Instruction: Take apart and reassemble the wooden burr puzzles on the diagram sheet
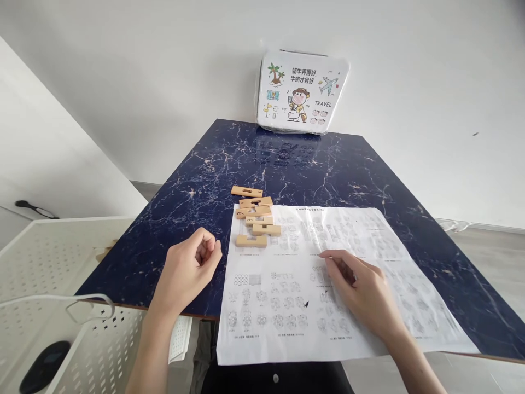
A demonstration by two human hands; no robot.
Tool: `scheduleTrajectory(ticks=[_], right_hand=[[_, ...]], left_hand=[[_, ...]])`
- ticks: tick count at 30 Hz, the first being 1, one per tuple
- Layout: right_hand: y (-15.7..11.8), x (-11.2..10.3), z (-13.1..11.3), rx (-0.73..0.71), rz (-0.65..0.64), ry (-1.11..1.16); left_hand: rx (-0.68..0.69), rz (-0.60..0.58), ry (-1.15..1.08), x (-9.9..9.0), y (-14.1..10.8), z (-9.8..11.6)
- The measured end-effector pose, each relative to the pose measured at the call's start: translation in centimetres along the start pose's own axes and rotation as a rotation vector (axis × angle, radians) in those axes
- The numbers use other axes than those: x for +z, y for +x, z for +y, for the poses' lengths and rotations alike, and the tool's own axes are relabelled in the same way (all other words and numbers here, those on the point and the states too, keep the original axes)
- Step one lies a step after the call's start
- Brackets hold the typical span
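Note:
Several notched wooden pieces lie in a loose column, among them a slotted one (246,191) at the back on the table and a notched one (251,241) at the front. Most of them rest on the upper left part of a large printed sheet (283,350) covered with small diagrams. My left hand (191,268) is just left of the sheet, over the table, with its fingers curled and nothing visible in them. On the sheet, right of the pieces, rests my right hand (359,287), its fingers bent and thumb near the index finger, with no object visible between them.
A white box (303,93) with cartoon prints stands at the back of the dark blue marbled table (197,186), against the wall. At the left, a white perforated basket (98,350) holds a black oval object (45,366); a white cable (53,298) crosses it.

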State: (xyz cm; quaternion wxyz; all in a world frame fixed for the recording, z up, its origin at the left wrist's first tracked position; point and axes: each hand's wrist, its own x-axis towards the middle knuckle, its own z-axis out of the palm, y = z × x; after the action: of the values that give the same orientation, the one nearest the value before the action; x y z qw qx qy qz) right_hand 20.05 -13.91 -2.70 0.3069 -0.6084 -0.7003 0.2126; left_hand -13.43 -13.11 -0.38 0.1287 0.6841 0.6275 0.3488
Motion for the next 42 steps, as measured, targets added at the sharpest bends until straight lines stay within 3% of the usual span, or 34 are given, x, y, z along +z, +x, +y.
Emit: scheduleTrajectory(ticks=[14,24,27,34,38,42], right_hand=[[0.5,0.1,0.0,-0.039,-0.040,0.006],[0.6,0.1,-0.2,-0.042,-0.039,-0.003],[1.3,-0.8,-0.8,-0.068,-0.099,-0.022],[6.8,-2.9,-4.2,-0.209,-0.223,0.089],[10.9,-1.2,-4.8,-0.268,-0.287,0.259],[13.2,1.5,-3.5,-0.240,-0.354,0.472]], left_hand=[[-0.156,0.072,0.034,-0.3,0.2,0.1],[-0.144,0.048,0.032,-0.5,0.2,0.1],[-0.128,0.031,0.033,-0.6,0.1,0.2],[-0.092,-0.010,0.035,-0.3,0.1,0.5],[-0.011,-0.082,0.056,-0.1,0.9,0.8],[0.159,-0.089,0.119,0.0,3.8,2.0]])
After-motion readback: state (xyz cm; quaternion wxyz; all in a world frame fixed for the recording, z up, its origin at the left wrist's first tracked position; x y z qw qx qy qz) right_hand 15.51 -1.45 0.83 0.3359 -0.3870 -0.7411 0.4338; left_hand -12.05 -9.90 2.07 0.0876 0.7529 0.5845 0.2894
